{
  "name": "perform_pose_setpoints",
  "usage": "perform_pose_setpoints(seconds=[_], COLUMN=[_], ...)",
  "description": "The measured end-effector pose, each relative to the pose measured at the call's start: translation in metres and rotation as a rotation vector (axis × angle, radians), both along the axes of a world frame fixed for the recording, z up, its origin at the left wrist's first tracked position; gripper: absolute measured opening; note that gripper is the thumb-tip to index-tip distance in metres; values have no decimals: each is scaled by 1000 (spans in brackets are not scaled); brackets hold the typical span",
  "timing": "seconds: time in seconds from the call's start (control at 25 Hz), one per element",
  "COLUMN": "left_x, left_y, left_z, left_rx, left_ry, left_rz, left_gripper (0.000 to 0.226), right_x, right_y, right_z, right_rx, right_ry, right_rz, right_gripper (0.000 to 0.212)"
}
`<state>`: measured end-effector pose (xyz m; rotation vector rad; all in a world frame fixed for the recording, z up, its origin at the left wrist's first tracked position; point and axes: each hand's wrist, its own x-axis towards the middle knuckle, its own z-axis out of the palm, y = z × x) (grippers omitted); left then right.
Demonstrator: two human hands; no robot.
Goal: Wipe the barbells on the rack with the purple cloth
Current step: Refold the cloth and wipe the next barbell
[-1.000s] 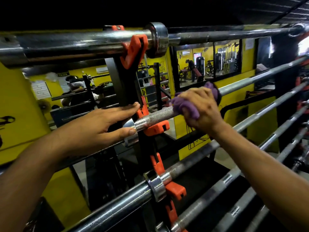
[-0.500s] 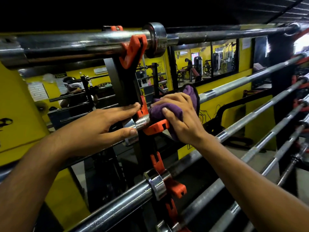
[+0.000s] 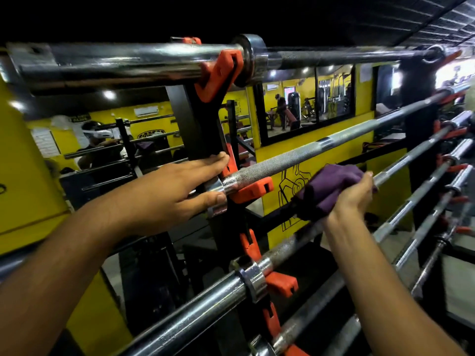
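- The rack (image 3: 190, 119) is a black metal upright with orange plastic hooks (image 3: 218, 73), and it carries several long steel barbells one under the other.
- The top barbell (image 3: 123, 62) is thick, smooth and shiny chrome, with a round collar beside the hook.
- The second barbell (image 3: 295, 155) has a rough knurled surface near the rack and smooth bands farther to the right.
- The left hand (image 3: 167, 191) is open wide, with the fingers flat and straight; the fingertips touch the black upright and the thumb lies on the chrome collar of the second barbell.
- The right hand (image 3: 352, 194) is closed around the purple cloth (image 3: 331, 181) and presses it on the third barbell (image 3: 411, 160), right of the rack upright and below the second bar.
- The purple cloth is soft and folded, and it wraps over the top of that bar.
- More thin grey barbells lie lower on the right.
- Behind the rack there is a yellow wall (image 3: 321, 140) with a mirror (image 3: 308, 98).
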<state>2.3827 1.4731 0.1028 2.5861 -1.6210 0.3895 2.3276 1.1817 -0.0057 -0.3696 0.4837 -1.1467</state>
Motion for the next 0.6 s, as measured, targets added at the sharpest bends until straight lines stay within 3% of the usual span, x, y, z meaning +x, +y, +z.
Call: perform_pose_setpoints(seconds=[0.2, 0.44, 0.6], left_x=[-3, 1, 3], left_y=[-1, -5, -3], left_z=[3, 1, 2], left_rx=[21, 51, 74], left_ry=[32, 19, 25], left_rz=[-3, 14, 11], left_gripper=[80, 78, 79], right_x=[38, 37, 39], right_y=[9, 103, 91], right_z=[66, 37, 39], right_rx=[47, 2, -44], right_ry=[-44, -190, -147], right_rz=[207, 415, 428], right_gripper=[38, 43, 43])
